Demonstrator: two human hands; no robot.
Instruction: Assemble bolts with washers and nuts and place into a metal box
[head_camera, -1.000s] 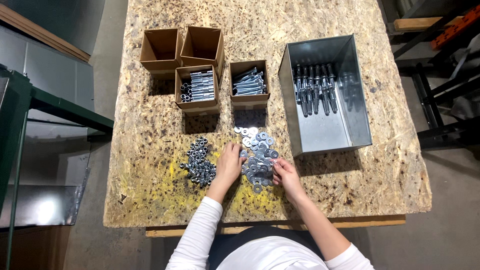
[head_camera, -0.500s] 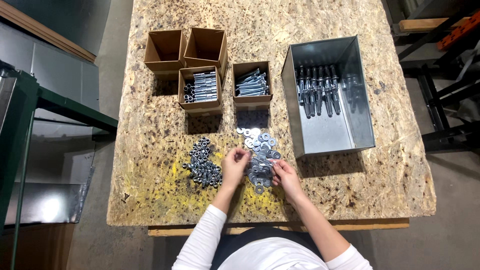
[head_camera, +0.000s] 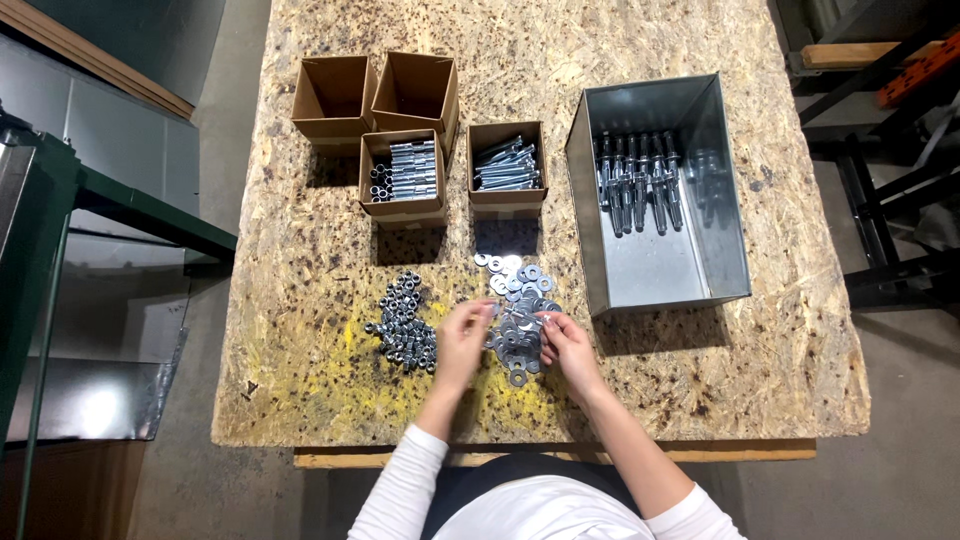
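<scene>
Washer pile (head_camera: 517, 318) lay between both hands on tabletop (head_camera: 300, 300) — left hand (head_camera: 463, 343) and right hand (head_camera: 567, 345) touched its edges (grip state unclear) — nuts (head_camera: 403, 323) left of left hand

Beside the metal bin (head_camera: 655, 275), the left hand (head_camera: 462, 345) and right hand (head_camera: 570, 348) cover part of the washer pile (head_camera: 520, 300), and whether any fingertip pinches a washer is too small to tell. Inside the bin, its right wall mirrors the bolts (head_camera: 640, 180), blurring their count. Both sleeves (head_camera: 400, 495) are cut off by the bottom edge.
</scene>
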